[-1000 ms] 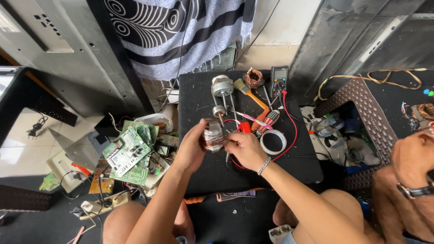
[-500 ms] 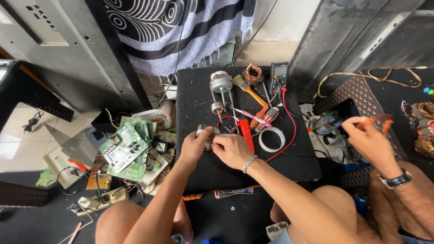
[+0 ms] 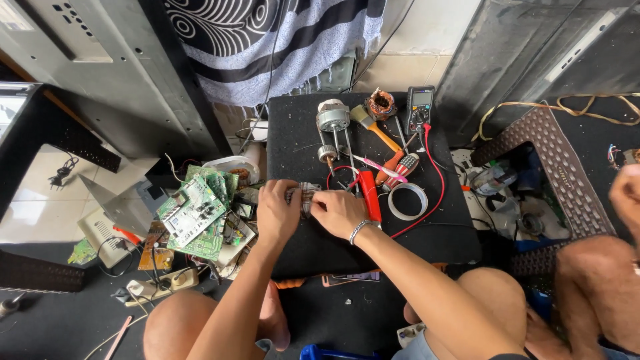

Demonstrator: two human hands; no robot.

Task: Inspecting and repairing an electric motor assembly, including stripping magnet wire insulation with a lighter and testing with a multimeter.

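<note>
Both hands meet over the near-left part of the black desk (image 3: 313, 247). The left hand (image 3: 279, 215) and right hand (image 3: 339, 212) are each clamped on one end of a small metal part (image 3: 303, 195) held between them, just above the desk. Right beside the right hand lies a red tool (image 3: 369, 193), then a tape roll (image 3: 408, 201). Farther off stand a motor (image 3: 333, 117) and a multimeter (image 3: 420, 107). Circuit boards (image 3: 197, 213) lie to the left.

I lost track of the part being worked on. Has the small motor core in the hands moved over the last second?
Yes. The motor core, gripped by both hands, has come down toward the person, away from the upright motor on the black pad.
</note>
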